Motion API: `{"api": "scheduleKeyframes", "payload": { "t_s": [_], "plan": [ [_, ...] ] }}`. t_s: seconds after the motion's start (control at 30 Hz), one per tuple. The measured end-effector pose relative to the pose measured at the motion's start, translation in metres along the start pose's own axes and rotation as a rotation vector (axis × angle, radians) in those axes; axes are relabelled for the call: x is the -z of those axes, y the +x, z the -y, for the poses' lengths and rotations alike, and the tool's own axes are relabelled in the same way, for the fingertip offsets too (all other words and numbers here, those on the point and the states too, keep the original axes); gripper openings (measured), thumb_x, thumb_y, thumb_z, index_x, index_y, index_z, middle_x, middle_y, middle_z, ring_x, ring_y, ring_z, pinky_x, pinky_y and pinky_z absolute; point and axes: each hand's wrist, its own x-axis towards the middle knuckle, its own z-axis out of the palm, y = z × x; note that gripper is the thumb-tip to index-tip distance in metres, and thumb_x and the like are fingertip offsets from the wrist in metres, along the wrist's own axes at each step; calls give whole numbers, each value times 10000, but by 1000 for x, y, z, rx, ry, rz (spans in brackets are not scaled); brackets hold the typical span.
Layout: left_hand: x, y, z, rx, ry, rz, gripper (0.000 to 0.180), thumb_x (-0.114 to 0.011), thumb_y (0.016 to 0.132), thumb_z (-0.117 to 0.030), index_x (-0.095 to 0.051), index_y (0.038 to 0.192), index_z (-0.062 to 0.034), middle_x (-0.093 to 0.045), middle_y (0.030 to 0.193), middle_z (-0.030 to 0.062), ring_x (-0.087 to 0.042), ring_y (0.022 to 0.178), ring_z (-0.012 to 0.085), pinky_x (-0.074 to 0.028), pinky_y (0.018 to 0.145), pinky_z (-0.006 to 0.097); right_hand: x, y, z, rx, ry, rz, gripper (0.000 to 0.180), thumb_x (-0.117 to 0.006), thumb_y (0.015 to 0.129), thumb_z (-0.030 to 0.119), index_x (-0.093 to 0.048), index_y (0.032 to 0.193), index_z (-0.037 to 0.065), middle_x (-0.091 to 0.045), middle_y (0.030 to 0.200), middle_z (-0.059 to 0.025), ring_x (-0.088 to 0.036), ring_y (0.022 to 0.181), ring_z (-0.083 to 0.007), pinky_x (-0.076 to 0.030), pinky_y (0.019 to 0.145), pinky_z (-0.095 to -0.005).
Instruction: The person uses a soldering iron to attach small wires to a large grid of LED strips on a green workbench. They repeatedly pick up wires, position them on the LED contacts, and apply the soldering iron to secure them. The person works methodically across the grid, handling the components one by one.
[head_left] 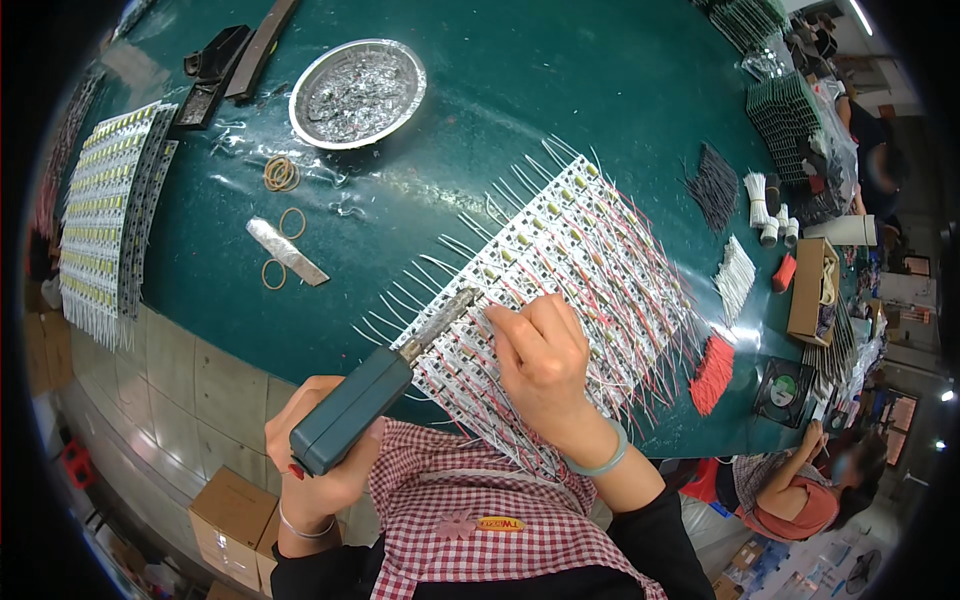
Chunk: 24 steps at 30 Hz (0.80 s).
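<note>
My left hand (pixel 312 470) grips the dark teal handle of a soldering iron (pixel 375 395), whose metal tip reaches up to the near edge of a white panel of small circuit boards (pixel 570 260). That panel lies slanted on the green table (pixel 520 90), with red and white wires sticking out on both sides. My right hand (pixel 540 360) rests on the panel just right of the iron's tip, fingers pinched together on a thin wire. A pale bracelet sits on that wrist.
A foil dish of solder scraps (pixel 357 92) stands at the back, with rubber bands (pixel 281 173) and a metal strip (pixel 286 251) nearer. Stacked board panels (pixel 105 215) lie at left. Wire bundles (pixel 712 375) and a cardboard box (pixel 812 290) sit right. Another person (pixel 800 490) works at lower right.
</note>
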Motion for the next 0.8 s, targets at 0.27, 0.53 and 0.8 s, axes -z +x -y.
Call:
{"api": "scheduleKeyframes", "payload": {
  "t_s": [0.27, 0.53, 0.8],
  "plan": [
    [2, -3, 3, 35, -45, 7, 246, -739, 673, 33, -680, 908, 74, -689, 875, 158, -663, 720, 203, -513, 634, 289, 1, 0, 0, -4, 0, -74, 206, -693, 744, -59, -673, 930, 28, -505, 760, -79, -522, 697, -252, -425, 590, -368],
    [14, -13, 4, 165, -36, -25, 274, -729, 679, 31, -679, 944, 80, -687, 923, 149, -661, 759, 202, -523, 676, 296, 67, -6, 22, -85, -82, -10, 263, -700, 732, -95, -685, 968, 20, -513, 759, -86, -520, 691, -264, -421, 583, -372],
    [13, -16, 6, 94, -100, -29, 269, -731, 681, 34, -674, 938, 90, -689, 906, 162, -666, 750, 223, -524, 680, 298, 27, 1, 32, -23, 83, -14, 273, -702, 740, -88, -676, 996, 4, -488, 762, -83, -505, 688, -250, -408, 575, -364]
  ]
}}
